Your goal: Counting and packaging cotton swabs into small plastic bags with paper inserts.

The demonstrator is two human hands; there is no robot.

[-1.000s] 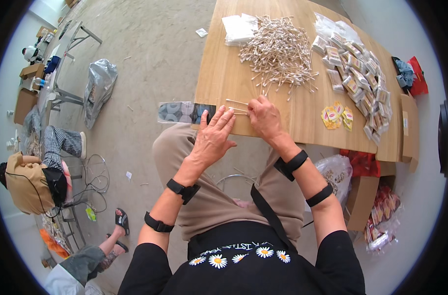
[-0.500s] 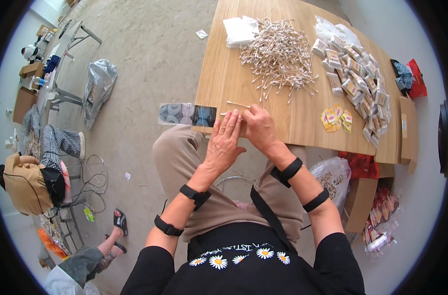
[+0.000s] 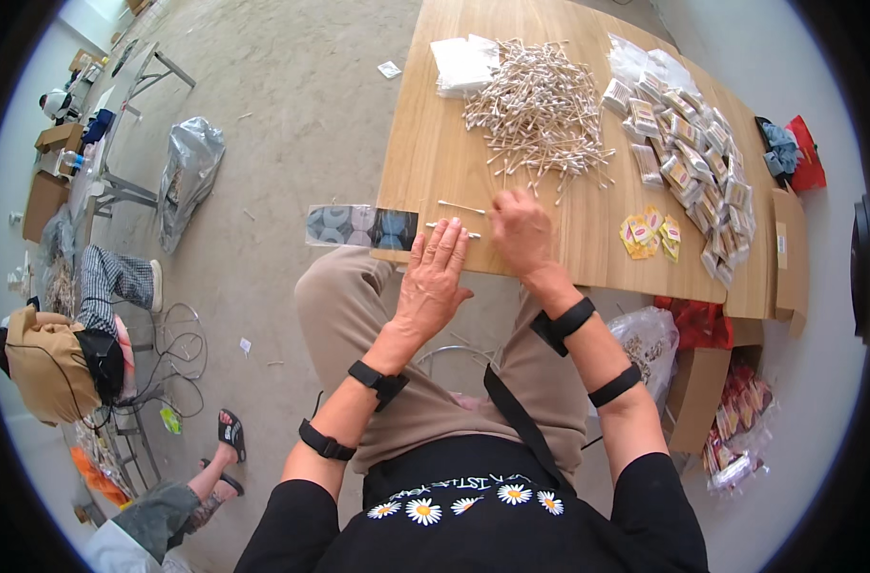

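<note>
My left hand [image 3: 437, 272] lies with its fingers stretched out at the near edge of the wooden table [image 3: 416, 143]. Cotton swabs [image 3: 468, 234] show at its fingertips, partly covered by them. One more cotton swab [image 3: 461, 206] lies by itself just beyond. To the right, my right hand [image 3: 521, 229] is slightly blurred above the table, its fingers curled together; whatever they may hold is hidden. Beyond it spreads a large loose pile of cotton swabs [image 3: 535, 105]. A patterned strip in clear plastic [image 3: 358, 226] sticks out over the table edge, left of my left hand.
Clear bags [image 3: 463, 65] lie beside the pile. Filled swab packs [image 3: 697, 162] heap up at the right, near small yellow cards [image 3: 650, 234]. Under the table's right side stand a cardboard box [image 3: 697, 396] and a plastic bag [image 3: 645, 344]. Another person [image 3: 58, 363] sits at the left.
My right hand has moved right, away from the left fingertips, uncovering the ends of swabs there. My left hand stays nearly in place.
</note>
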